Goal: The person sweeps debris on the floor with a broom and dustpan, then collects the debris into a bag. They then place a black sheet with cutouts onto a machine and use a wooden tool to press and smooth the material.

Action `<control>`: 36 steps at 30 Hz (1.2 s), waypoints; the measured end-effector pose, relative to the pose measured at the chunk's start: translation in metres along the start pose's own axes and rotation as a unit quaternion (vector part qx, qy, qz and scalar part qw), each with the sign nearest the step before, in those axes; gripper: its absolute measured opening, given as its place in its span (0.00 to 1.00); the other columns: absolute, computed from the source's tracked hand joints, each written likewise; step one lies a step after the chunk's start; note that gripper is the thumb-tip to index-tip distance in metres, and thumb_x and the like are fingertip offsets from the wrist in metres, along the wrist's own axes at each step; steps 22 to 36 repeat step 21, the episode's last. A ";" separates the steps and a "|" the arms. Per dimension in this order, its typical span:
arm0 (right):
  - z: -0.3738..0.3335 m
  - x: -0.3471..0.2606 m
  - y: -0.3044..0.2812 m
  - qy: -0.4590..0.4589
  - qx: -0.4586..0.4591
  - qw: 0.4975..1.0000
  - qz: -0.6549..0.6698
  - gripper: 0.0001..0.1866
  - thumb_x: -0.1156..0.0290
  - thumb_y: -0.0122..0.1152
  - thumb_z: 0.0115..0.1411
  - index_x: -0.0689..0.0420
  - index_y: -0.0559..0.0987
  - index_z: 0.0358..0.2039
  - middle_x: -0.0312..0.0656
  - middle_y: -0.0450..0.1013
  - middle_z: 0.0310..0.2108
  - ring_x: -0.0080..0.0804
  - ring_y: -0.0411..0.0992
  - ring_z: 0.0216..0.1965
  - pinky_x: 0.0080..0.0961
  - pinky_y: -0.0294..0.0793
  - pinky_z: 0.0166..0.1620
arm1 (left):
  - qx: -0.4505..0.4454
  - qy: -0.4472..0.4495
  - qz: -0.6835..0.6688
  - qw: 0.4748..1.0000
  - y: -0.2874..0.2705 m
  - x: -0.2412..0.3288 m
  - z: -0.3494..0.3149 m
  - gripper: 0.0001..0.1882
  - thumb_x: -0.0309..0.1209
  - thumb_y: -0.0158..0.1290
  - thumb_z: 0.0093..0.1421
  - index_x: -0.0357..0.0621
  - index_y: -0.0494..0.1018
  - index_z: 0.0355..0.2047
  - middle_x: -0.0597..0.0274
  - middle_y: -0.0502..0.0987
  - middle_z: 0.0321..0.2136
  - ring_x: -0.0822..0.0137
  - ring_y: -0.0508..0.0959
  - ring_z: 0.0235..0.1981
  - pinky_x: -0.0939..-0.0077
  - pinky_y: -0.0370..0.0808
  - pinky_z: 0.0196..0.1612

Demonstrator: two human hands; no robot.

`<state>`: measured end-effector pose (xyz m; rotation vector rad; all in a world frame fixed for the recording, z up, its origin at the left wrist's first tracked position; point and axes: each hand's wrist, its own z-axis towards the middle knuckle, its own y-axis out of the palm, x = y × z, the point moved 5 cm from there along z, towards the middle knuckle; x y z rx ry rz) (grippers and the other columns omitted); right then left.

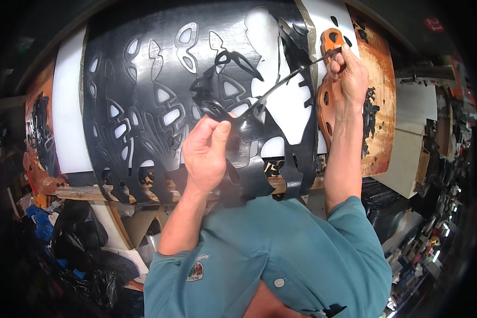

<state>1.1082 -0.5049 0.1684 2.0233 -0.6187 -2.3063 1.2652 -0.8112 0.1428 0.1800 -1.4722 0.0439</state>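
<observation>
A large black sheet point(153, 32) of flexible material, with many shaped cut-outs, lies over a white board and hangs past the near edge. My left hand point(206, 153) pinches a limp, glossy black cut piece point(247, 127) with openings in it, raised above the sheet. From that piece a thin dark strip point(286, 78) runs taut up to the right. My right hand point(349, 79) is closed on the strip's far end, its fingertips beside an orange-brown cutting die point(325, 106). The die has a curved outline and holes, and my right forearm partly covers it.
White board point(69, 100) shows at the left and through a wide gap in the sheet. Black scraps point(371, 106) lie on worn wood at the right, more point(40, 127) at the left. Black plastic bags point(79, 222) and a pale box point(400, 153) stand lower down.
</observation>
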 end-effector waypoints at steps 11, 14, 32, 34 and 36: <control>0.040 0.006 0.018 0.018 0.028 0.999 -0.006 0.15 0.67 0.56 0.76 0.65 0.82 0.36 0.33 0.70 0.23 0.17 0.66 0.22 0.17 0.61 0.25 | 0.038 0.021 -0.026 0.999 -0.006 0.001 -0.006 0.08 0.24 0.55 0.73 0.35 0.82 0.47 0.68 0.82 0.39 0.80 0.75 0.37 0.82 0.72 0.42; 0.007 -0.001 0.048 -0.067 -0.064 0.988 -0.127 0.16 0.61 0.59 0.76 0.62 0.84 0.39 0.31 0.72 0.23 0.16 0.67 0.22 0.15 0.64 0.26 | 0.072 -0.027 -0.034 0.996 -0.012 -0.007 0.001 0.09 0.28 0.52 0.76 0.37 0.81 0.47 0.64 0.82 0.41 0.78 0.77 0.40 0.80 0.73 0.46; -0.088 -0.016 0.105 -0.196 -0.196 0.942 -0.189 0.35 0.66 0.66 0.71 0.65 0.61 0.72 0.42 0.81 0.38 0.28 0.82 0.41 0.20 0.80 0.48 | -0.034 -0.006 -0.293 0.955 -0.013 -0.015 0.004 0.15 0.32 0.47 0.78 0.36 0.74 0.57 0.44 0.78 0.59 0.58 0.79 0.60 0.57 0.72 0.68; -0.088 -0.016 0.105 -0.196 -0.196 0.942 -0.189 0.35 0.66 0.66 0.71 0.65 0.61 0.72 0.42 0.81 0.38 0.28 0.82 0.41 0.20 0.80 0.48 | -0.034 -0.006 -0.293 0.955 -0.013 -0.015 0.004 0.15 0.32 0.47 0.78 0.36 0.74 0.57 0.44 0.78 0.59 0.58 0.79 0.60 0.57 0.72 0.68; -0.088 -0.016 0.105 -0.196 -0.196 0.942 -0.189 0.35 0.66 0.66 0.71 0.65 0.61 0.72 0.42 0.81 0.38 0.28 0.82 0.41 0.20 0.80 0.48 | -0.034 -0.006 -0.293 0.955 -0.013 -0.015 0.004 0.15 0.32 0.47 0.78 0.36 0.74 0.57 0.44 0.78 0.59 0.58 0.79 0.60 0.57 0.72 0.68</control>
